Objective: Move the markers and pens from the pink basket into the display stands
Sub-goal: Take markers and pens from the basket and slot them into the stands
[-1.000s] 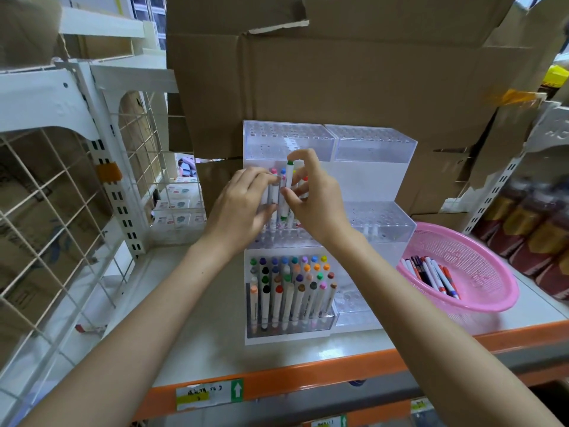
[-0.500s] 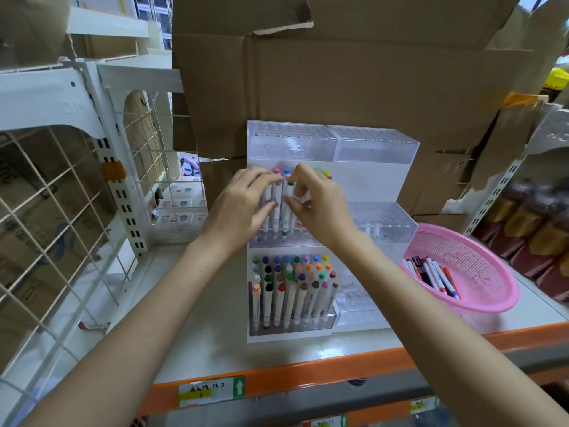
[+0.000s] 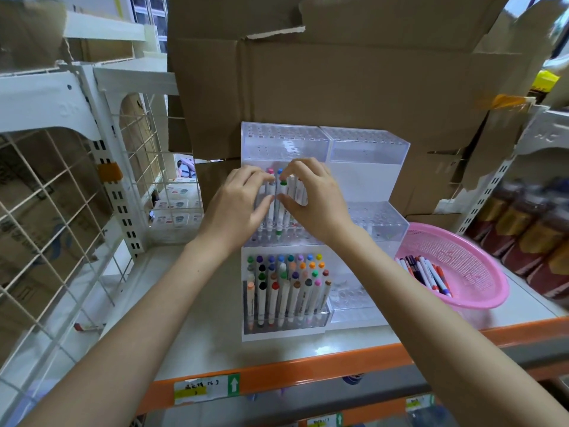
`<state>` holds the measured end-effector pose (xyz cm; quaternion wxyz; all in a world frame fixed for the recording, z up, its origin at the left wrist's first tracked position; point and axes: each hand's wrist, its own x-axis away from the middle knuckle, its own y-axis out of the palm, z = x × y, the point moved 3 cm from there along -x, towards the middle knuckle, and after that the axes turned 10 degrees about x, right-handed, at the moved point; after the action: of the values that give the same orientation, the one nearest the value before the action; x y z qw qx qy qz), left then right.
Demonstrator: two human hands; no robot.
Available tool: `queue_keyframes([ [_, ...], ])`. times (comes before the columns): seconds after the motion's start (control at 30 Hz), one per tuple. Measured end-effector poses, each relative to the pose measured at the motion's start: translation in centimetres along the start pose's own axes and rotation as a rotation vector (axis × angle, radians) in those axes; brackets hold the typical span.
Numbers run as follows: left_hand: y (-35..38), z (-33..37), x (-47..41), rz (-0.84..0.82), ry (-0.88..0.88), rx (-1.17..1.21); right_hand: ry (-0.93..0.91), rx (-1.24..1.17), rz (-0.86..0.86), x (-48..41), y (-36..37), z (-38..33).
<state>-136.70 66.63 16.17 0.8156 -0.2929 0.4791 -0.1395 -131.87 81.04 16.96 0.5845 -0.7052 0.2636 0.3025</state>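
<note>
Two clear tiered display stands, the left one (image 3: 283, 143) and the right one (image 3: 366, 149), stand side by side on the shelf. The left stand's front tier is full of coloured markers (image 3: 286, 288). My left hand (image 3: 237, 208) holds a small bunch of white markers (image 3: 271, 198) upright over the left stand's middle tier. My right hand (image 3: 314, 204) pinches a green-capped marker (image 3: 282, 195) between thumb and forefinger, with its lower tip down at the tier's holes. The pink basket (image 3: 480, 251) at the right holds several pens (image 3: 428, 272).
Cardboard boxes (image 3: 338, 81) rise right behind the stands. A white wire rack (image 3: 61, 195) closes off the left side. Brown bottles (image 3: 529, 235) stand at the far right. The shelf's orange front edge (image 3: 308, 368) runs below the stands.
My right hand has brought the green-capped marker down from above the bunch to the middle tier. Both hands sit slightly lower than before.
</note>
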Motion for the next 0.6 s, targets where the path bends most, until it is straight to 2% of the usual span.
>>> queue_keyframes([
  [0.3, 3.1, 5.1, -1.5, -0.054, 0.077, -0.148, 0.075, 0.046, -0.075, 2.7, -2.5, 4.2],
  [0.6, 15.2, 13.3, -3.4, -0.277, 0.173, -0.116, 0.343, 0.292, -0.223, 10.4, -9.2, 16.8],
])
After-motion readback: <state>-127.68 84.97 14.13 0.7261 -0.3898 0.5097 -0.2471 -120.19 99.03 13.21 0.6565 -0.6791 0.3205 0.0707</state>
